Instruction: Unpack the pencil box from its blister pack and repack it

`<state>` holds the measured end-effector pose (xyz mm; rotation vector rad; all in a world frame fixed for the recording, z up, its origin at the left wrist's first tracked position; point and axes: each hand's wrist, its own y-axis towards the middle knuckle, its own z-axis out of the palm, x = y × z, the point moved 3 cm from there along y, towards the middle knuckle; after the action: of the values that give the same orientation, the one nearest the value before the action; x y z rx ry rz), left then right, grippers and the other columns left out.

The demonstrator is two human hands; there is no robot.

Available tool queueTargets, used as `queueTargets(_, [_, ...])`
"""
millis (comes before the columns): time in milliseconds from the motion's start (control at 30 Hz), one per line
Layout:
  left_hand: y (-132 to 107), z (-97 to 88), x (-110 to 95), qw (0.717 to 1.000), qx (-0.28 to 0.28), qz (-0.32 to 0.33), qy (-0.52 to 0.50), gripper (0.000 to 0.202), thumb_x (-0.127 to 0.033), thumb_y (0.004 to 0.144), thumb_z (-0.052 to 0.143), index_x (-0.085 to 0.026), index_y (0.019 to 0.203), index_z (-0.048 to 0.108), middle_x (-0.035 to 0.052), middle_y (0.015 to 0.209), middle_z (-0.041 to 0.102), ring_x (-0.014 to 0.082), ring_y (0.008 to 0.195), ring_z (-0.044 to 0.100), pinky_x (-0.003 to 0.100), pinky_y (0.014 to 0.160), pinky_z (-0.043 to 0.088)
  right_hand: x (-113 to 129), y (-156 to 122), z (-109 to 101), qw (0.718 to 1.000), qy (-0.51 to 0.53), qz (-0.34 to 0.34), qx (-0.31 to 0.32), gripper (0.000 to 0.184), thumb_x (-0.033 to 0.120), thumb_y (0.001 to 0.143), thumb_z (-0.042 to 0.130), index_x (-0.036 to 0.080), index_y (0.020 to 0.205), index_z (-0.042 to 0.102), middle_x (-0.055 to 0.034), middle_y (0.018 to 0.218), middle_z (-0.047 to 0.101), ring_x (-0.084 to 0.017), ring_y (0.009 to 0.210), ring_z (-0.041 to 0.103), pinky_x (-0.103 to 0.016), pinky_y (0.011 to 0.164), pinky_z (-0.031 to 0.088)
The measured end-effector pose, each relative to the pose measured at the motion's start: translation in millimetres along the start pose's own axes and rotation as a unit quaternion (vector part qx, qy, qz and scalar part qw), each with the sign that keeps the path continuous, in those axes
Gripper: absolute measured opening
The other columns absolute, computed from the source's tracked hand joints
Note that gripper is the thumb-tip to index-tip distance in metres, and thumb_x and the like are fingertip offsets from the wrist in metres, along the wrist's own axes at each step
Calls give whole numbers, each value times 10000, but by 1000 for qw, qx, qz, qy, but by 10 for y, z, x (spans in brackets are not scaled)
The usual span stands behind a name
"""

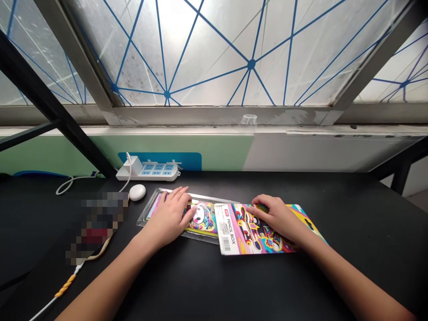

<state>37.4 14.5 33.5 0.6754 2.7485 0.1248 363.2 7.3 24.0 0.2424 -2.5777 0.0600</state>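
Observation:
My left hand [170,215] lies on a clear plastic tray [200,238] and the colourful pencil box [203,217] inside it. Its fingers are stretched out with the thumb apart, and they hide part of the box. A cartoon figure is printed on the box's yellow-edged front. Overlapping the tray's right end is a bright cardboard backing card [230,229] with "PENCIL BOX" and a barcode on its white strip. My right hand [279,218] grips the card at its far edge, thumb on the printed face and fingers at the edge.
At the back left of the black table [207,281] stands a white power strip [160,171] with a plugged-in adapter. Near it are a round white case [137,192] and a blurred-out object with a cable [65,285]. A clear cup [249,122] stands by the window.

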Motion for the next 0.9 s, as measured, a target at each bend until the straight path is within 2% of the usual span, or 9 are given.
queueTargets(100, [6, 0, 2, 1000, 1, 4, -1, 289, -432, 1037, 436, -223, 1155, 598, 153, 1504, 547, 353, 1449, 426, 626, 1127, 330, -116, 2, -113, 999, 9, 30, 13, 422, 653, 923, 537, 259, 868, 676, -27, 871, 735, -227, 765, 648, -341, 680, 459])
queueTargets(233, [12, 8, 13, 1000, 8, 5, 4, 299, -437, 1044, 416, -228, 1173, 586, 146, 1500, 550, 342, 1452, 421, 627, 1127, 323, -245, -6, -241, 998, 18, 59, 25, 431, 680, 874, 588, 264, 843, 691, -3, 814, 733, -211, 721, 644, -301, 603, 440])
queueTargets(533, [20, -6, 20, 1000, 19, 4, -2, 286, -437, 1043, 408, -238, 1161, 577, 135, 1478, 570, 322, 1458, 419, 610, 1141, 308, -375, -29, -383, 995, 26, 98, 25, 437, 694, 826, 644, 262, 845, 708, -3, 819, 737, -216, 749, 644, -293, 609, 445])
queueTargets(733, [24, 4, 56, 1000, 25, 4, -5, 303, -464, 1040, 407, -243, 1174, 565, 136, 1469, 577, 317, 1457, 422, 603, 1132, 309, -390, -49, -472, 994, 23, 110, 0, 403, 658, 801, 686, 260, 860, 702, -4, 844, 737, -217, 775, 641, -299, 638, 448])
queueTargets(900, [12, 18, 31, 1000, 11, -8, -14, 289, -447, 1032, 411, -235, 1150, 569, 151, 1443, 591, 332, 1430, 449, 605, 1137, 306, -358, -57, -434, 993, 37, 113, -15, 455, 699, 798, 669, 248, 859, 698, -12, 810, 731, -210, 727, 624, -302, 604, 438])
